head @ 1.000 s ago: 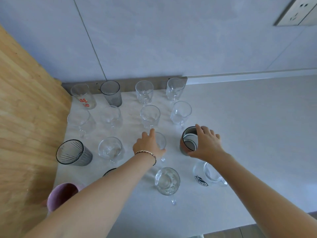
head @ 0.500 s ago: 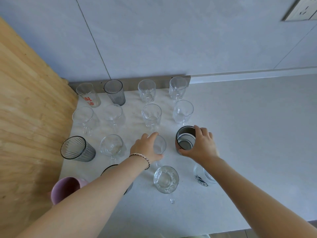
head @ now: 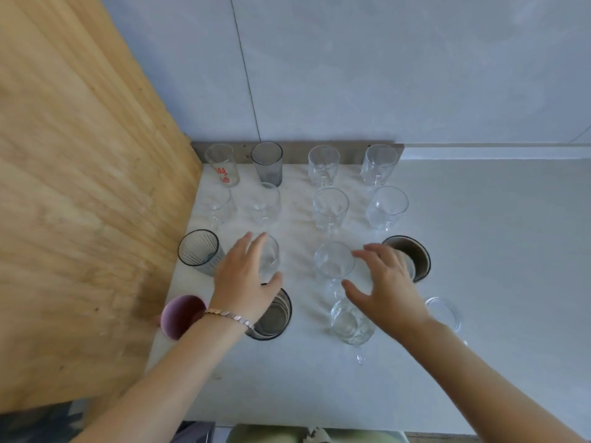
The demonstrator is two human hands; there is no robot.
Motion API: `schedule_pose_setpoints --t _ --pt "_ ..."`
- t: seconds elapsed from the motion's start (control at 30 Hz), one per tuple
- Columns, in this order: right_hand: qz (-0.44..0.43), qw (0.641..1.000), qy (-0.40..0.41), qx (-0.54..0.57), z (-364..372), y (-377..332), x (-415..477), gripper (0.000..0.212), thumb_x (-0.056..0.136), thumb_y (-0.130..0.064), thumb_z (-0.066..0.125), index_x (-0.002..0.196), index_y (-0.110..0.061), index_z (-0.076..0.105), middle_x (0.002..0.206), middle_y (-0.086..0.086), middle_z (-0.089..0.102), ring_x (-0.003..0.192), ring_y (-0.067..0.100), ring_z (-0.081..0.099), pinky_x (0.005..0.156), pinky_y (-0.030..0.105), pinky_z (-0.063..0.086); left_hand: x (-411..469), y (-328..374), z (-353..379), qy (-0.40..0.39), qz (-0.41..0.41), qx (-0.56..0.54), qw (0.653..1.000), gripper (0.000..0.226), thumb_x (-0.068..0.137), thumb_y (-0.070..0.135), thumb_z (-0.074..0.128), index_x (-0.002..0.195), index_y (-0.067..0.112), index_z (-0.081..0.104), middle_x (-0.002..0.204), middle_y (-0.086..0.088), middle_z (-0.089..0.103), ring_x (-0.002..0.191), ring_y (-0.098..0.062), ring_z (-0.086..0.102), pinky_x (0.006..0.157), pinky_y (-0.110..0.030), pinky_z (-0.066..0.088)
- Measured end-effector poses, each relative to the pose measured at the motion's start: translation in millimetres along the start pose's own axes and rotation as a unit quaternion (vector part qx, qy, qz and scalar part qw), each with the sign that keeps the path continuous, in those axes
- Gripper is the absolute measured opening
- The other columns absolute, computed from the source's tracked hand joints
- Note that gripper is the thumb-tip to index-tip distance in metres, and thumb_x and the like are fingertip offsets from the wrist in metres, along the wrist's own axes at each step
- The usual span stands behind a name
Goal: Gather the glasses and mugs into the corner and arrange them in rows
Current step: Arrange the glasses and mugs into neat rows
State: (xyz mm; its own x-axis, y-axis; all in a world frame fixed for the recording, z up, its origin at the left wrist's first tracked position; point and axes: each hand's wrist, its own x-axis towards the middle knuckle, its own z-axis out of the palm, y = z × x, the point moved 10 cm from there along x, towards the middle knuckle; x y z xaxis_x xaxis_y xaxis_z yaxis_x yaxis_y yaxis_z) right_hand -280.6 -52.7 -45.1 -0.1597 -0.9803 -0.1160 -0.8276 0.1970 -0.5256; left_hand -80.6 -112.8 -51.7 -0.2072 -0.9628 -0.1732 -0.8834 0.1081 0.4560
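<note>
Hands (head: 246,279) spread — pale counter (head: 479,235) | wood panel (head: 80,187) | grey wall (head: 383,75)

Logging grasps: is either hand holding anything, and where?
Nothing is gripped. Left hand and right hand hover open-fingered over the clear glasses.

It looked like a home kitchen: a pale countertop (head: 479,251) met a tiled wall (head: 383,75) and wooden cabinet side (head: 80,187), holding drinking glasses (head: 323,164).
</note>
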Motion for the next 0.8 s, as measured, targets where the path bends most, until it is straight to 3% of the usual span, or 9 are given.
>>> schedule_pose_setpoints --t 0.1,0.2,0.27,0.37,0.5,0.7,0.8 --pt "-0.057 0.994 -0.086 0.032 44.6 -60.8 -14.7 0.067 0.083 -0.041 0.066 0.140 -0.016 0.042 0.142 0.001 0.041 0.135 0.020 0.037 0.109 0.028 0.032 -36.2 -75.6 -19.8 -0.002 -0.093 0.024 0.995 0.080 0.082 0.041 0.062 0.147 0.015 0.023 0.155 -0.006 0.023 0.145 -0.021 0.022 0.116 -0.036 0.024" --pt "-0.015 0.980 -0.199 -0.006 104.7 -88.4 -24.0 0.103 0.073 -0.057 0.067 0.151 -0.024 0.009 0.152 -0.001 0.021 0.140 0.022 0.027 0.112 0.035 0.032 -69.9 -130.3 -13.0 -0.078 -0.166 0.040 0.982 0.096 0.078 0.053 0.062 0.150 0.022 0.007 0.159 -0.003 0.007 0.147 -0.020 0.013 0.115 -0.036 0.024" --pt "0.023 0.972 -0.231 -0.038 132.4 -92.5 -29.0 0.113 0.071 -0.057 0.070 0.151 -0.023 -0.002 0.152 0.003 0.015 0.138 0.027 0.029 0.109 0.038 0.038 -80.2 -151.5 -5.6 -0.107 -0.175 0.044 0.978 0.098 0.075 0.054 0.064 0.149 0.028 0.005 0.159 0.000 0.002 0.146 -0.022 0.015 0.114 -0.036 0.028" --pt "0.055 0.978 -0.188 -0.065 141.6 -89.1 -30.8 0.105 0.074 -0.047 0.071 0.150 -0.018 0.004 0.145 0.005 0.022 0.130 0.026 0.037 0.098 0.035 0.046 -75.8 -167.0 2.5 -0.098 -0.142 0.012 0.985 0.091 0.072 0.047 0.069 0.146 0.031 0.018 0.154 0.003 0.022 0.139 -0.021 0.032 0.107 -0.038 0.039" --pt "0.066 0.983 -0.164 -0.042 144.8 -88.7 -40.8 0.101 0.072 -0.044 0.073 0.148 -0.019 0.011 0.141 0.003 0.027 0.128 0.026 0.038 0.099 0.034 0.045 -66.2 -173.1 3.1 -0.061 -0.109 0.009 0.992 0.081 0.069 0.042 0.071 0.140 0.034 0.033 0.137 0.003 0.045 0.125 -0.023 0.047 0.095 -0.039 0.048" --pt "0.070 0.985 -0.152 -0.043 158.1 -99.4 -56.7 0.103 0.070 -0.050 0.073 0.148 -0.020 0.013 0.139 0.003 0.029 0.126 0.025 0.039 0.099 0.033 0.046 -67.0 -184.8 4.3 -0.063 -0.152 0.032 0.986 0.080 0.060 0.058 0.069 0.130 0.038 0.036 0.118 -0.002 0.049 0.110 -0.027 0.055 0.087 -0.038 0.047" --pt "0.086 0.986 -0.139 -0.044 160.1 -101.3 -61.2 0.105 0.070 -0.052 0.073 0.148 -0.019 0.011 0.139 0.004 0.029 0.127 0.025 0.038 0.100 0.034 0.045 -77.7 -187.4 14.2 -0.069 -0.195 -0.033 0.978 0.082 0.061 0.056 0.071 0.130 0.032 0.035 0.120 -0.007 0.046 0.103 -0.030 0.057 0.089 -0.038 0.048"
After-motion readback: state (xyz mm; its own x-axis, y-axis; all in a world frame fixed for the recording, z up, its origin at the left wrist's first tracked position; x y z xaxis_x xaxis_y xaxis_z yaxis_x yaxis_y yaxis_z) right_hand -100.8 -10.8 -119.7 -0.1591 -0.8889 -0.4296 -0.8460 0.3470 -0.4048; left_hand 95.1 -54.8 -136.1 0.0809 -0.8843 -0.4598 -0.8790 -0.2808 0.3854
